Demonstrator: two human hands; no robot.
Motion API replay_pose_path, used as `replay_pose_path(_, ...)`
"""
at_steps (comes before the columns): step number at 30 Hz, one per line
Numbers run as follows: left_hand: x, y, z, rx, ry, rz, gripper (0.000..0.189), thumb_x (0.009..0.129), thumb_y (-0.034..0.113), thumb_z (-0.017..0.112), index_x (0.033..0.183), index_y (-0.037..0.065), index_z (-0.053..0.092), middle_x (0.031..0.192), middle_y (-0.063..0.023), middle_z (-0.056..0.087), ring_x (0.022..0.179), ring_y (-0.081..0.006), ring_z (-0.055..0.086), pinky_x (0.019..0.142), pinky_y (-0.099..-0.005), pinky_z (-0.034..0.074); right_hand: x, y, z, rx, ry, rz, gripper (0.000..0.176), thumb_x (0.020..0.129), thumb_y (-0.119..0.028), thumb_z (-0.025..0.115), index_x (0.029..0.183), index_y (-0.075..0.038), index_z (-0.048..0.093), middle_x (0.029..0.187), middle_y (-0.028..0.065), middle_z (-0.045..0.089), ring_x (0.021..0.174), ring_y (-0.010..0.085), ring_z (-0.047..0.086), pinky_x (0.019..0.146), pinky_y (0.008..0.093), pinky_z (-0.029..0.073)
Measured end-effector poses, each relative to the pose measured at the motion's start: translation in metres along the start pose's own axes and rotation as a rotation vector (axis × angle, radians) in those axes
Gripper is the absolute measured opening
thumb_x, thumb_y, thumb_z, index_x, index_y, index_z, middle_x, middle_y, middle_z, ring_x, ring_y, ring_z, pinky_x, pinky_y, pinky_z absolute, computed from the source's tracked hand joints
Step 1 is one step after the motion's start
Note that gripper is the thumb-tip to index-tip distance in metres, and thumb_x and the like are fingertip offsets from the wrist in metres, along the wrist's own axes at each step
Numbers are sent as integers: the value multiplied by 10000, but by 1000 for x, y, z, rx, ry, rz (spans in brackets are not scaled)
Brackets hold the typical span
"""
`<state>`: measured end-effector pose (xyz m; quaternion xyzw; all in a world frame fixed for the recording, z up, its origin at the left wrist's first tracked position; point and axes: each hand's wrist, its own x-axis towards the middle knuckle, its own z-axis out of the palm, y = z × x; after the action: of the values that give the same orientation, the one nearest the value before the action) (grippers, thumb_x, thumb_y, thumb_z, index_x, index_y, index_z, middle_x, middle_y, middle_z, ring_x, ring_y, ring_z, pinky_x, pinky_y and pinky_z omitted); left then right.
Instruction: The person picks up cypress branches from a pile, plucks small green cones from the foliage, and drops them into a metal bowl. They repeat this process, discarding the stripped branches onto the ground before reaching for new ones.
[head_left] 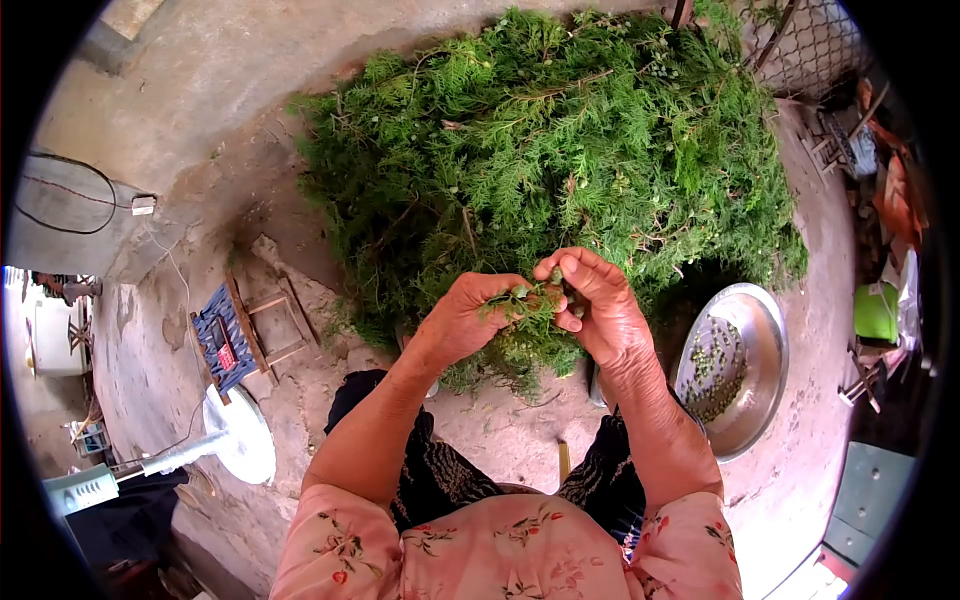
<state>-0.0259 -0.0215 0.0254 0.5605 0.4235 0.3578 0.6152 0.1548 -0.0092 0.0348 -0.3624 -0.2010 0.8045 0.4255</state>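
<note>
My left hand (pixel 468 318) is closed around a green conifer sprig (pixel 535 308), its feathery leaves hanging below the fingers. Close beside it, my right hand (pixel 603 305) has thumb and fingers bent together on a small round green cone (pixel 557 275) at the sprig's tip. Both hands are above my lap, in front of a large heap of cut conifer branches (pixel 560 150). To the right of my knees, a round metal basin (pixel 765 395) holds many small green cones (pixel 715 370).
On the left stand a small wooden stool with a woven blue seat (pixel 225 335) and a white fan (pixel 240 440) with a round base. A bright green container (pixel 876 312) and assorted clutter line the right side. Wire mesh (pixel 820 45) rises behind the heap.
</note>
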Motion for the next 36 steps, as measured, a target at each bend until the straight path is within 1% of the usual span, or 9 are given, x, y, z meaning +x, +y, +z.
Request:
replay_pose_path(5, -13, -4, 3, -73, -18, -83, 159, 752, 85, 577, 886, 1, 594, 684, 31, 555, 640, -54, 462, 591, -235, 394, -11, -1, 15, -173, 5, -82, 128, 827, -126, 605, 895, -19, 592, 773, 23, 573, 548, 60, 477, 404, 180, 298)
replay_pose_path(9, -37, -13, 5, 169, 106, 140, 205, 789, 113, 580, 956, -5, 599, 695, -32, 595, 637, -70, 481, 592, -254, 413, -24, 13, 29, -625, 2, -96, 96, 792, -31, 613, 886, -29, 631, 778, 16, 557, 573, 52, 466, 436, 175, 328)
replay_pose_path(11, -51, -14, 0, 85, -37, -16, 234, 787, 131, 595, 979, -2, 593, 725, -76, 626, 641, -95, 505, 604, -290, 431, -35, 16, 47, -871, -139, -272, 156, 778, 11, 603, 923, -33, 644, 809, 21, 551, 607, 59, 475, 490, 185, 374)
replay_pose_path(13, -65, -24, 3, 142, 53, 154, 242, 783, 186, 614, 933, -5, 603, 711, -132, 622, 625, -115, 526, 605, -322, 438, -42, 23, 51, -943, -243, -299, 207, 780, 20, 592, 978, -24, 632, 827, 26, 543, 624, 73, 485, 533, 196, 397)
replay_pose_path(17, -97, -21, 9, 403, 113, 97, 311, 773, 281, 636, 800, -26, 598, 603, -184, 542, 552, -122, 508, 556, -330, 430, -65, 42, 72, -1102, -313, -514, 180, 713, 45, 604, 882, 6, 653, 772, 67, 566, 683, 142, 527, 584, 237, 411)
replay_pose_path(19, -120, -1, 10, 307, 106, 20, 326, 771, 295, 643, 842, -20, 594, 590, -175, 539, 529, -126, 484, 537, -324, 422, -75, 56, 81, -1116, -306, -639, 134, 713, 39, 587, 837, 20, 633, 752, 53, 552, 683, 132, 515, 616, 249, 402)
replay_pose_path(22, -145, -1, 23, 177, 346, 218, 303, 775, 245, 646, 901, -21, 576, 631, -134, 566, 577, -115, 508, 533, -313, 417, -98, 67, 97, -1190, -224, -657, 55, 750, 9, 569, 792, 24, 601, 728, 46, 524, 670, 129, 485, 622, 250, 388)
replay_pose_path(26, -182, 14, 29, 111, 541, 304, 266, 780, 190, 638, 933, -11, 554, 810, -125, 592, 741, -135, 548, 672, -292, 440, -118, 83, 110, -1097, -156, -622, 93, 827, -74, 553, 804, 15, 568, 709, 19, 487, 624, 93, 399, 568, 253, 341)
replay_pose_path(36, -229, 31, 41, 171, 681, 387, 180, 791, 113, 616, 899, -27, 577, 733, -155, 592, 624, -192, 558, 588, -321, 435, -134, 111, 107, -975, -224, -603, 224, 889, -211, 546, 882, 9, 582, 735, 8, 510, 623, 78, 399, 545, 294, 330)
